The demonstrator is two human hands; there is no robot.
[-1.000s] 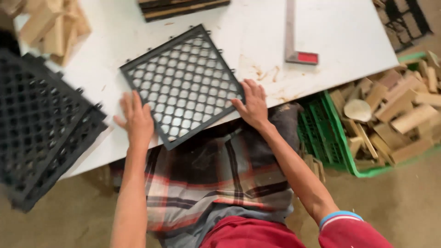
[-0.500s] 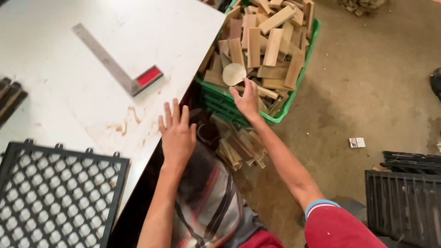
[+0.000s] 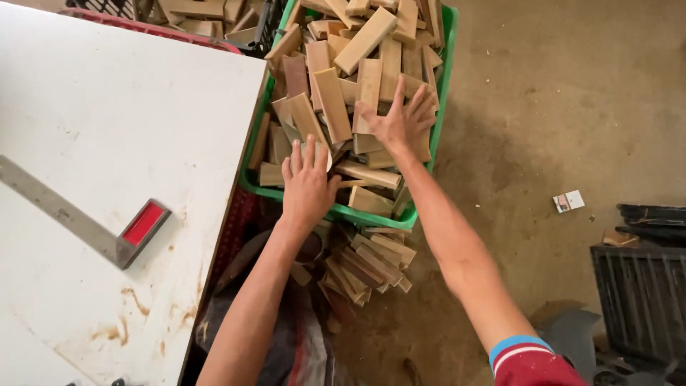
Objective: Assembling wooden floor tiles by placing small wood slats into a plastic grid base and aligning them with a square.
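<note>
A green plastic crate (image 3: 371,216) on the floor is heaped with several short wooden blocks (image 3: 332,104). My left hand (image 3: 307,182) lies flat over the blocks at the crate's near left side, fingers apart, holding nothing. My right hand (image 3: 400,118) is spread open over the blocks near the crate's right side, fingertips touching them. Neither hand grips a block.
A white table (image 3: 121,143) fills the left, with a metal try square with a red handle (image 3: 86,221) on it. More wooden blocks (image 3: 364,261) lie on the floor below the crate. Black plastic grids (image 3: 643,293) sit at the right. A red crate (image 3: 171,32) stands behind the table.
My view has swung right, away from the black mesh panel on the table. Both hands left the panel and reached out over the crate of wooden blocks.
</note>
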